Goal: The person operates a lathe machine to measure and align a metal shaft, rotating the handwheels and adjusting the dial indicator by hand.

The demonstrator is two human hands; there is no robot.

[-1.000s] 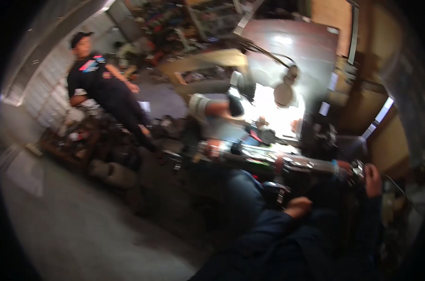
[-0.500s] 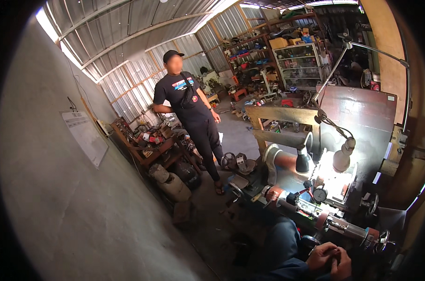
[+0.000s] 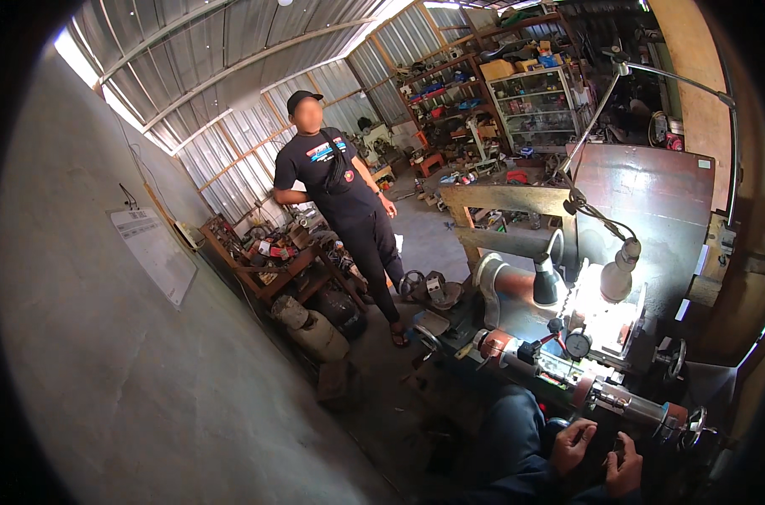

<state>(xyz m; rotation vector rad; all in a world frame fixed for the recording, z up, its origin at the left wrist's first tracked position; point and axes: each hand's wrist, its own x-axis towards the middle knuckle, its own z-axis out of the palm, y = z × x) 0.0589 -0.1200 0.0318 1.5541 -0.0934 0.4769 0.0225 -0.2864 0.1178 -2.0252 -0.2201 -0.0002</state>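
Both hands sit low in the view, at about five o'clock. The left hand (image 3: 573, 444) rests on the person's dark-trousered lap with its fingers loosely curled and nothing gripped in them. The right hand (image 3: 623, 465), just beside it toward four o'clock, has its fingers bent around something small and dark; it is too small to tell what it is, or whether it is truly clasped.

Just above the hands, running from nine o'clock to three o'clock of them, lies a long machine shaft (image 3: 618, 402) of metal cylinders with rust-red collars, ending in a small handwheel (image 3: 694, 421) at the right. A round dial gauge (image 3: 577, 344) stands over the shaft at twelve o'clock from the left hand. Above that, two gooseneck lamps (image 3: 616, 273) throw bright light on the machine bed, in front of a rusty steel plate (image 3: 652, 202).

Farther out, toward eleven o'clock, a person in a black shirt and cap (image 3: 336, 189) stands on the concrete floor. At that person's left, at nine o'clock of the frame's centre, a low wooden bench (image 3: 260, 269) is heaped with mixed parts. At twelve to one o'clock, glass-fronted shelving (image 3: 534, 105) holds crowded boxes and small goods, with a yellow box (image 3: 496, 69) on top. A grey wall (image 3: 104, 379) with a white paper sheet (image 3: 151, 252) fills the left side.
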